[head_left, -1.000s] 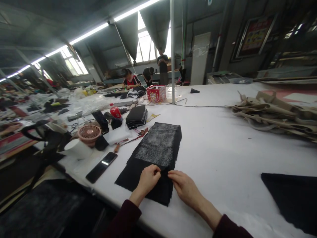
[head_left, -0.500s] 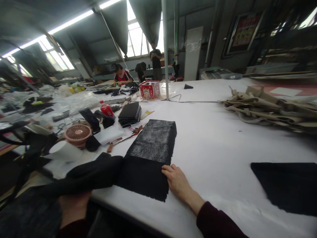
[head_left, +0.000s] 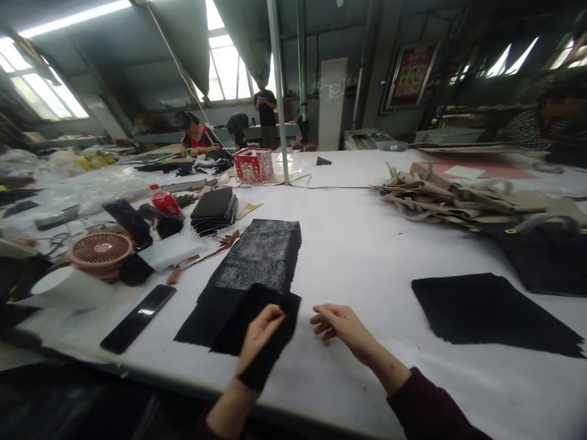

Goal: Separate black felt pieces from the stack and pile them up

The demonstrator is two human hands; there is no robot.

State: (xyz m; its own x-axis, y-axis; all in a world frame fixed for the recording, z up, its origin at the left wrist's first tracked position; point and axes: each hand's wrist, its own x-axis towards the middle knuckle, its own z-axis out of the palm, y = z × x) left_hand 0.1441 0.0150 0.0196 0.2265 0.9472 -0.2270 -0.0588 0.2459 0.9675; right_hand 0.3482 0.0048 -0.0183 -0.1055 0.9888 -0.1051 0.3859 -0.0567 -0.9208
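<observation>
My left hand (head_left: 259, 336) is closed on a black fabric piece (head_left: 287, 318), thumb on top, the cloth draped over the wrist. Beneath it, on the white table, lie a flat black fabric layer (head_left: 202, 321) and a stack of fabric pieces (head_left: 257, 250) with a speckled grey face. To the right of the held cloth, my right hand (head_left: 337, 324) hovers above the table with loosely curled fingers apart, touching nothing. Farther right rests a pile of black fabric (head_left: 486, 311) with uneven edges.
On the left are a phone (head_left: 137, 318), a pink fan (head_left: 101, 252), a red-labelled bottle (head_left: 165, 200) and a dark stack (head_left: 214, 209). Beige scraps (head_left: 440, 195) lie at the right. A pole (head_left: 277, 91) rises beside a red box (head_left: 253, 165). Several people are in the background.
My left hand has come from the lower left onto the table with the black fabric piece. My right hand has let go of the fabric edge. The view has turned right, and the phone is uncovered.
</observation>
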